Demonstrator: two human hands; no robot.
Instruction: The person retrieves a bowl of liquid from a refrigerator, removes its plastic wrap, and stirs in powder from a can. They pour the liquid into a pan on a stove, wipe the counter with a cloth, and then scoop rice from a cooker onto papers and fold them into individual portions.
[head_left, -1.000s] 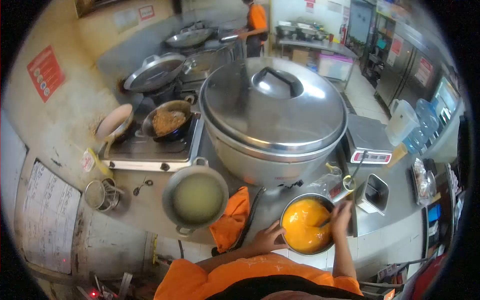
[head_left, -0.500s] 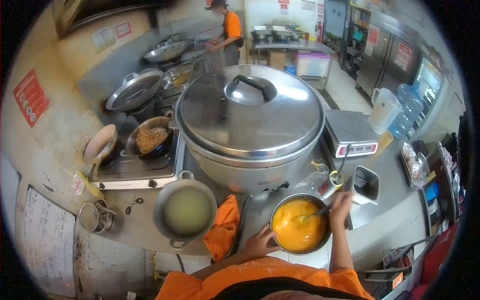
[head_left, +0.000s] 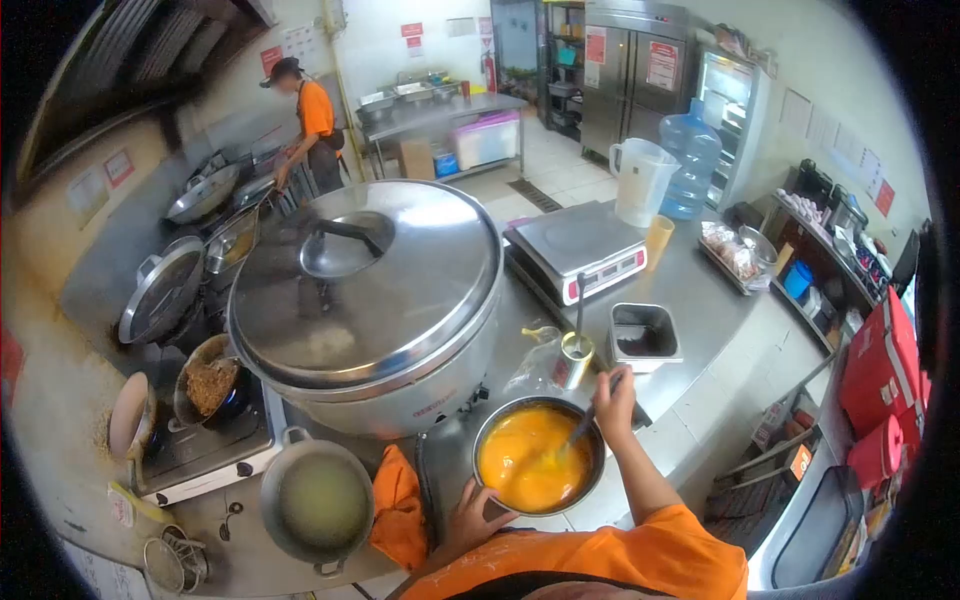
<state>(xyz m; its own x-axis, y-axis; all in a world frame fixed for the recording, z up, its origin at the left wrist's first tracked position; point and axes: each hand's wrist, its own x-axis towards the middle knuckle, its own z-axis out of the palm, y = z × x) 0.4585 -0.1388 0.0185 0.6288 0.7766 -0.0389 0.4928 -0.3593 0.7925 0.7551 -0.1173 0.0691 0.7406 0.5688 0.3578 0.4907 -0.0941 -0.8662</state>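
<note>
A metal bowl (head_left: 597, 468) of orange-yellow liquid stands at the counter's front edge. My right hand (head_left: 614, 402) is closed round the handle of a utensil (head_left: 578, 430), whose lower end dips into the liquid. At the bowl's left rim rests my left hand (head_left: 474, 516), its fingers apart against the side. Just behind the bowl are an open can (head_left: 573, 364) with a spoon handle standing in it and a clear plastic bag (head_left: 535, 362). To the left, an orange cloth (head_left: 398, 510) lies beside a pot (head_left: 322, 500) of pale green liquid.
A large lidded cooker (head_left: 370, 290) stands behind the pot. A stove (head_left: 215, 455) with a pan (head_left: 207, 388) is at left. A scale (head_left: 580, 250), metal container (head_left: 645, 340), pitcher (head_left: 642, 180) and water jug (head_left: 688, 160) stand at right. Another person (head_left: 315, 125) works far back left.
The view has swung to the right, so the counter's things appear farther left. My right hand and the utensil have shifted within the bowl, and the liquid's surface pattern differs.
</note>
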